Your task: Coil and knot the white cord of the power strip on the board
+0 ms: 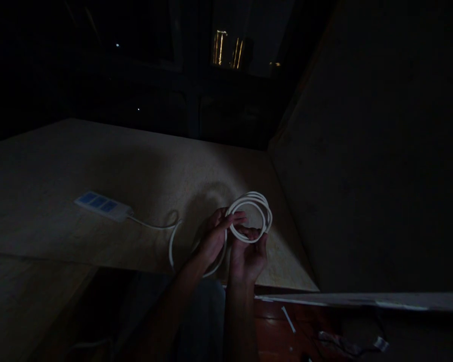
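A white power cord point(267, 207) is wound into several round loops, held up over the front edge of a pale tabletop. My left hand point(216, 232) grips the loops at their left side, its fingers reaching across the cord. Closed around the bottom of the coil is my right hand point(249, 254), with the thumb on the right side. From the coil the cord hangs in a loose bend below my left hand, then runs left to a white power strip point(101, 205) with blue socket panels, lying flat on the tabletop.
The pale tabletop point(136, 166) meets a dark wall panel point(370, 166) on the right. Behind it is a dark window point(245, 45) with lit buildings beyond. On the reddish floor point(272, 327) lie a thin white strip point(288, 319) and dark cables.
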`<state>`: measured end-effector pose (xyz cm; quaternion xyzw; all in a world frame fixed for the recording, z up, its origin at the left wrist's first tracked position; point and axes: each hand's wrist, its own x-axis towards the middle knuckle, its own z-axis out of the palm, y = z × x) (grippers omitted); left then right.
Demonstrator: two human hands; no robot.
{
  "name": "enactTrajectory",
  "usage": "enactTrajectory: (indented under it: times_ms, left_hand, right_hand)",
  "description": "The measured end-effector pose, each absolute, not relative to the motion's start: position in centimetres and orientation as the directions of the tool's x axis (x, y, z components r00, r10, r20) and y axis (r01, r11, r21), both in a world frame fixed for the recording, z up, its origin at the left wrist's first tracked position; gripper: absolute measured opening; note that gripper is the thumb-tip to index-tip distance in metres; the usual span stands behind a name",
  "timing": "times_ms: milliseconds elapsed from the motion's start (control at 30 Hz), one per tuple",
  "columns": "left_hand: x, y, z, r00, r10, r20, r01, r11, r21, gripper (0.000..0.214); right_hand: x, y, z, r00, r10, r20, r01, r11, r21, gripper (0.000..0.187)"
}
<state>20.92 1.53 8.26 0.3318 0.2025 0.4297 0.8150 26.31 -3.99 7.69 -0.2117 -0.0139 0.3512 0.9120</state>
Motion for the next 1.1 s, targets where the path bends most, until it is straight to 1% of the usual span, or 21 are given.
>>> enactTrajectory:
  times_ms: [100,167,233,333,433,567,633,667,733,767,867,900,967,1033,1100]
  left_hand:
    - [20.9,1.0,8.0,0.459,0.885,-0.082,-0.563,0.361,0.743,0.042]
    - [21.1,0.9,8.0,0.374,0.918,-0.134,-0.586,0.346,0.733,0.044]
    - [21.2,1.0,8.1,0.314,0.934,-0.168,-0.616,0.335,0.712,0.049]
    - [21.0,1.6,8.6,0.268,0.946,-0.18,-0.629,0.314,0.712,0.053]
    - [20.3,2.4,9.4,0.238,0.953,-0.186,-0.601,0.295,0.743,0.054]
    - [19.2,3.6,10.3,0.23,0.958,-0.173,-0.511,0.27,0.816,0.05]
    - [18.7,4.2,10.4,0.237,0.957,-0.169,-0.446,0.261,0.856,0.048]
    - [18.5,4.5,10.4,0.248,0.953,-0.174,-0.403,0.264,0.876,0.048]
    - [18.1,5.0,10.3,0.289,0.937,-0.198,-0.309,0.286,0.907,0.048]
    - [17.9,5.3,10.2,0.317,0.924,-0.215,-0.262,0.303,0.916,0.048]
    - [17.4,6.2,10.4,0.422,0.864,-0.275,-0.138,0.361,0.922,0.048]
    - [17.3,6.4,10.5,0.454,0.841,-0.294,-0.103,0.377,0.921,0.048]
    - [17.0,6.8,10.9,0.51,0.797,-0.323,-0.044,0.4,0.916,0.048]
    - [16.9,7.1,11.2,0.556,0.761,-0.334,-0.011,0.409,0.913,0.048]
    - [16.9,7.2,11.3,0.587,0.739,-0.329,0.01,0.4,0.917,0.048]
  right_hand:
    - [25.2,-3.4,7.1,0.723,0.665,-0.189,-0.682,0.641,-0.353,0.025]
    - [24.9,-3.2,6.6,0.689,0.695,-0.205,-0.713,0.599,-0.365,0.023]
    - [24.6,-3.3,6.1,0.667,0.713,-0.217,-0.724,0.552,-0.414,0.021]
    - [24.3,-3.5,5.4,0.642,0.722,-0.258,-0.729,0.47,-0.498,0.02]
    - [23.8,-3.7,4.9,0.616,0.735,-0.282,-0.698,0.343,-0.629,0.026]
    - [24.1,-4.4,4.7,0.602,0.738,-0.305,-0.605,0.172,-0.777,0.028]
    - [24.7,-5.0,4.8,0.601,0.757,-0.258,-0.498,0.102,-0.861,0.033]
    - [25.1,-5.3,4.9,0.599,0.766,-0.232,-0.431,0.064,-0.9,0.038]
    - [26.0,-5.8,5.1,0.582,0.785,-0.213,-0.315,-0.023,-0.949,0.049]
    - [26.3,-6.1,5.1,0.558,0.8,-0.218,-0.273,-0.072,-0.959,0.052]
    - [27.2,-6.5,5.2,0.49,0.841,-0.231,-0.17,-0.168,-0.971,0.046]
    - [27.3,-6.5,5.3,0.506,0.834,-0.222,-0.135,-0.177,-0.975,0.045]
    - [27.5,-6.6,5.2,0.594,0.781,-0.194,-0.094,-0.172,-0.981,0.045]
    - [27.6,-6.6,5.0,0.682,0.711,-0.171,-0.086,-0.154,-0.984,0.052]
    - [27.5,-6.6,4.9,0.717,0.68,-0.152,-0.096,-0.119,-0.988,0.063]
